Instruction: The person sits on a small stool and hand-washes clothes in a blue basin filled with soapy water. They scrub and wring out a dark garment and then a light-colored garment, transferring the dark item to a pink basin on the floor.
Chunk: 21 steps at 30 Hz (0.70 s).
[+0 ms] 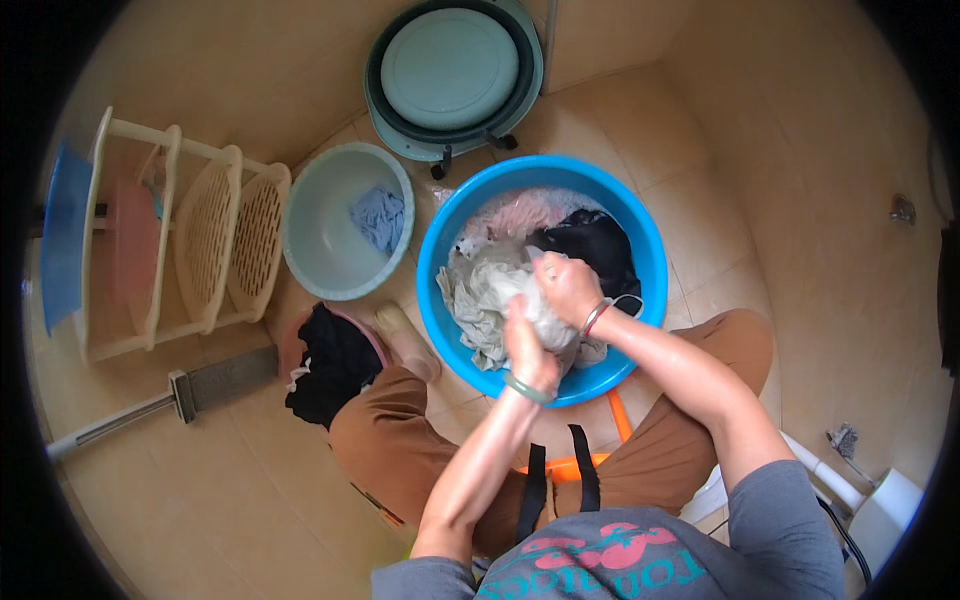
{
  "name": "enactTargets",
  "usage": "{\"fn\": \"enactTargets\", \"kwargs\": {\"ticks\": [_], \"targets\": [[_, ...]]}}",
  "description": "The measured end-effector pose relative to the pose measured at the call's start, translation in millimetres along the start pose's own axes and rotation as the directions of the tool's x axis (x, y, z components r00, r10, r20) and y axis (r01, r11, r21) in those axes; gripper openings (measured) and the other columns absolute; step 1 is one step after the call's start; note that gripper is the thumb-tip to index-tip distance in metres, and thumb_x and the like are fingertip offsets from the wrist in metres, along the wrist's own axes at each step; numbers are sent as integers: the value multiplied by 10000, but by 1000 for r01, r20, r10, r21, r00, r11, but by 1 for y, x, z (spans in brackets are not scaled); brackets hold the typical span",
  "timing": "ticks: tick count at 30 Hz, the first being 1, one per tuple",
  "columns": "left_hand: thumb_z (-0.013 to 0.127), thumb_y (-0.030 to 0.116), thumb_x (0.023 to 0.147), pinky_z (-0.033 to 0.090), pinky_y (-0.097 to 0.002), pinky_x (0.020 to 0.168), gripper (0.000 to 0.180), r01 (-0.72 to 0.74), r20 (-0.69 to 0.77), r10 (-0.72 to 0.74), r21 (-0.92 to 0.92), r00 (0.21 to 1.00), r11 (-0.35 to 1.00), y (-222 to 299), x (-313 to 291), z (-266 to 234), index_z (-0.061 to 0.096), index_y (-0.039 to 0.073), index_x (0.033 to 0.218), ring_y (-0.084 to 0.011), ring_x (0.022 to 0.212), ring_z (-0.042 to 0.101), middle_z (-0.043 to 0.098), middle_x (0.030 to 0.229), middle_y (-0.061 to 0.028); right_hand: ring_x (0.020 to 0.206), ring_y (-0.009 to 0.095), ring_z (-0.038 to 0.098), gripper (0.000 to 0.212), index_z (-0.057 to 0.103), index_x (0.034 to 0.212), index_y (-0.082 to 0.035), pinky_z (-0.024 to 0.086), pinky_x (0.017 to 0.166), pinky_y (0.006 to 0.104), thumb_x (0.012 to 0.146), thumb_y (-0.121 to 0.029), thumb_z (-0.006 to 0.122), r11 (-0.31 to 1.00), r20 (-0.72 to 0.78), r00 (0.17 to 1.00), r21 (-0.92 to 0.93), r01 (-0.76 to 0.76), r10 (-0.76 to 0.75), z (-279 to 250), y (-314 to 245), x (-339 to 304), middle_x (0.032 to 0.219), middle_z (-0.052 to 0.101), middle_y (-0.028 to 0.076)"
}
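In front of me on the floor stands a blue basin (432, 300) with wet laundry and suds in it. My left hand (527, 350) is closed on a pale grey-white garment (490, 292), bunched up above the basin's middle. My right hand (568, 286) grips the same garment a little farther up and to the right; its fingertips are partly hidden by the cloth. Dark laundry (598, 248) lies at the basin's right side, and pinkish laundry (522, 212) sits among foam at the far side. I cannot tell what kind of garment the pale cloth is.
A pale green basin (318, 255) with a blue-grey cloth (380, 218) stands left of the blue one. Beyond is a folded basin (450, 70). A plastic rack (175, 225), a mop (228, 384) and a pink basin with black clothes (335, 365) are at the left.
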<state>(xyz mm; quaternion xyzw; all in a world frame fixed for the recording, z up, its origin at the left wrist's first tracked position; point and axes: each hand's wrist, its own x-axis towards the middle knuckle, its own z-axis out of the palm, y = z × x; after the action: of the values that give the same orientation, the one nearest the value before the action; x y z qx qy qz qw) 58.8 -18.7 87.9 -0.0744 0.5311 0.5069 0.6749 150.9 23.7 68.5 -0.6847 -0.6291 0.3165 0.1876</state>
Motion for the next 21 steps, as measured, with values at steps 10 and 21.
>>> {"fn": "enactTargets", "kwargs": {"ticks": [10, 21], "targets": [[450, 383, 955, 456, -355, 601, 289, -259, 297, 143, 401, 944, 879, 37, 78, -86, 588, 129, 945, -146, 712, 577, 596, 787, -36, 800, 340, 614, 237, 553, 856, -43, 499, 601, 425, 873, -276, 587, 842, 5, 851, 149, 518, -524, -12, -84, -81, 928, 508, 160], [503, 265, 925, 484, -315, 730, 223, 102, 34, -103, 19, 994, 995, 11, 19, -13, 597, 64, 911, -137, 803, 596, 603, 857, -23, 785, 411, 624, 330, 477, 1058, -70, 504, 617, 497, 918, -366, 522, 995, 8, 995, -37, 97, -97, -4, -25, -29, 1123, 524, 212]]}}
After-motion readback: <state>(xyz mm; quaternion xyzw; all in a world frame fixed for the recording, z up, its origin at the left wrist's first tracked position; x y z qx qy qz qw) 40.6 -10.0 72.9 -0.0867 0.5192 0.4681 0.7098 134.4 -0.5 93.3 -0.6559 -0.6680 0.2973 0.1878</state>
